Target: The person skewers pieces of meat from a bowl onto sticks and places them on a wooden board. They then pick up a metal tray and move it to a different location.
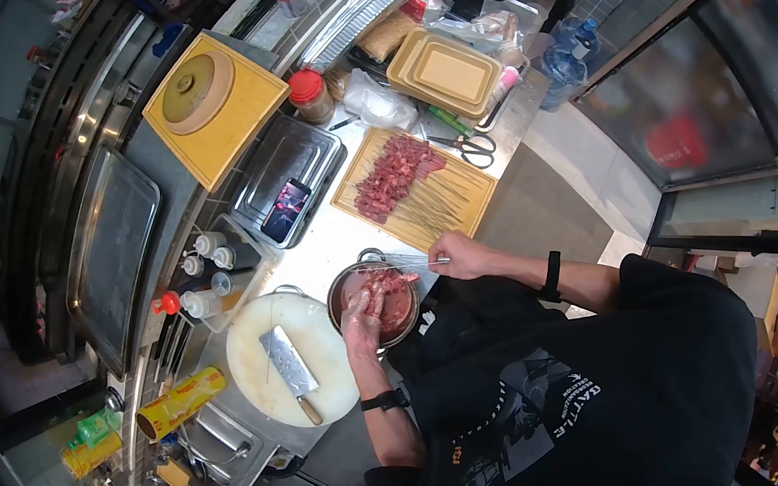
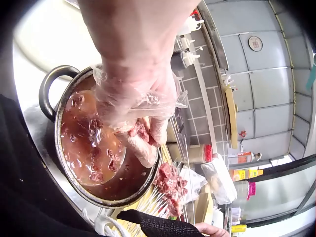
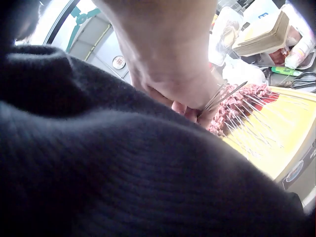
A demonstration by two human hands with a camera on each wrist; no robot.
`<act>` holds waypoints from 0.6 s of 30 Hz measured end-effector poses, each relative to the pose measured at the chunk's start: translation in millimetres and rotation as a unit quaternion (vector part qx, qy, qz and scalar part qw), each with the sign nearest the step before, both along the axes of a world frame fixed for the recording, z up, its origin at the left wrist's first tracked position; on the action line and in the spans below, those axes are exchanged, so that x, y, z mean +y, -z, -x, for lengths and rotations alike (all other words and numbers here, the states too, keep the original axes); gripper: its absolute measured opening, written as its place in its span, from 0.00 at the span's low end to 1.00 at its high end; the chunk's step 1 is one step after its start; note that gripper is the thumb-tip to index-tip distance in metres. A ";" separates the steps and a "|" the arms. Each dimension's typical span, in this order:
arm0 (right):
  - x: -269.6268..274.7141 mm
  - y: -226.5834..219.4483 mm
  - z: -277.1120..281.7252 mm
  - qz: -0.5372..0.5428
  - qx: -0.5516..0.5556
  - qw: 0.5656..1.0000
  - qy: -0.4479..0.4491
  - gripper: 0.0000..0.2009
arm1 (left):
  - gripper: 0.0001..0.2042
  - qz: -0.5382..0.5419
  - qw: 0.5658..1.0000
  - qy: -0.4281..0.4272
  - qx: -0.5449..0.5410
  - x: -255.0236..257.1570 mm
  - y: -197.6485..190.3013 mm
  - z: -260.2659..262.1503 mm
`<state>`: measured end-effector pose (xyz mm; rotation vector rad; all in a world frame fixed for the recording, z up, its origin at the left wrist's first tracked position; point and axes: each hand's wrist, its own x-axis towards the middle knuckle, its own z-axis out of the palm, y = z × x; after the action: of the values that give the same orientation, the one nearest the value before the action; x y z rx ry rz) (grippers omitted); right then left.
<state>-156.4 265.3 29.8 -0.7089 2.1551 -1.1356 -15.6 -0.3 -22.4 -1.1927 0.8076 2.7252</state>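
Note:
My left hand (image 1: 361, 321), in a clear plastic glove, is over a metal pot (image 2: 58, 136) of raw meat pieces in reddish liquid. Its thumb and fingers pinch a piece of raw meat (image 2: 141, 130) near the pot's rim. At the pot's far side my bare right hand (image 1: 463, 255) grips several thin metal skewers (image 3: 223, 97), whose shafts reach across the pot toward the left hand. Beside it, finished rows of skewered meat (image 1: 392, 176) lie on a bamboo board (image 1: 464, 216), their bare metal ends toward my body.
A cleaver (image 1: 291, 362) lies on a round white chopping board (image 1: 246, 357) left of the pot. Past the pot are a phone (image 1: 287, 210) on a steel lidded tray, squeeze bottles (image 1: 210, 244) and a red-lidded jar (image 1: 308, 94). Scissors (image 1: 474, 147) rest by the bamboo board, near stacked tan containers (image 1: 443, 72).

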 end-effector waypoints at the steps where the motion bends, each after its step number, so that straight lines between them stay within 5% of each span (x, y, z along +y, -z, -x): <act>1: -0.5 0.1 -0.4 0.007 -0.002 1.000 0.003 0.08 | 0.18 -0.017 1.000 -0.009 -0.005 0.7 -1.0 1.1; 5: -8.3 1.5 -3.9 0.018 -0.012 1.000 -0.004 0.08 | 0.17 -0.022 0.999 0.009 -0.041 6.3 9.0 1.6; 14: -19.5 6.3 -9.7 0.013 0.000 0.999 0.030 0.08 | 0.13 -0.081 0.995 0.055 0.019 26.9 -35.8 21.0; 18: -25.0 2.1 -14.0 0.020 -0.005 1.000 0.013 0.08 | 0.10 -0.015 0.999 0.042 0.022 33.8 -16.8 21.4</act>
<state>-142.4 240.2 27.7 -0.6940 2.1443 -1.1960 -37.0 33.5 -5.6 -1.0714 0.8008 2.6944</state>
